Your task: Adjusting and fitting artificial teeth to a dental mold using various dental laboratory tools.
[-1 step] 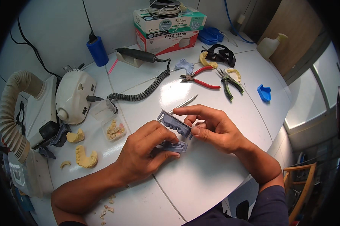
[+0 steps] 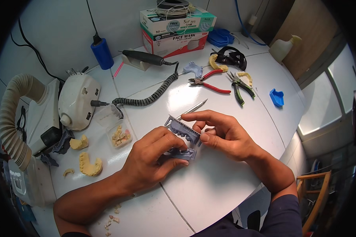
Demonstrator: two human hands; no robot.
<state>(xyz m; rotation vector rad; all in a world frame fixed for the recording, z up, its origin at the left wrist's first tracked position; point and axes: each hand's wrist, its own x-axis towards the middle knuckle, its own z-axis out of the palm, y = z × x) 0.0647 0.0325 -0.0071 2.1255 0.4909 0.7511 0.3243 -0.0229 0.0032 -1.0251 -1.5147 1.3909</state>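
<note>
My left hand (image 2: pixel 148 158) is closed around a blue-grey lower dental model (image 2: pixel 190 154), thumb along its near side and fingers over it. Just beyond, a matching upper dental model (image 2: pixel 181 129) stands tilted, its teeth toward the lower one and a row of small notches along its far edge. My right hand (image 2: pixel 227 136) pinches this piece at its right end, index finger stretched along the far edge. My left fingers hide where the two pieces meet. A silver pointed pen-like tool (image 2: pixel 194 108) lies on the table right behind them.
Red-handled cutters (image 2: pixel 209 82) and green-black pliers (image 2: pixel 240 87) lie beyond my hands. A black handpiece (image 2: pixel 142 57) rests on a stand, its coiled cord running to a white control unit (image 2: pixel 78 100). Left are a small box of tooth pieces (image 2: pixel 120 136) and a yellow dental cast (image 2: pixel 89 164).
</note>
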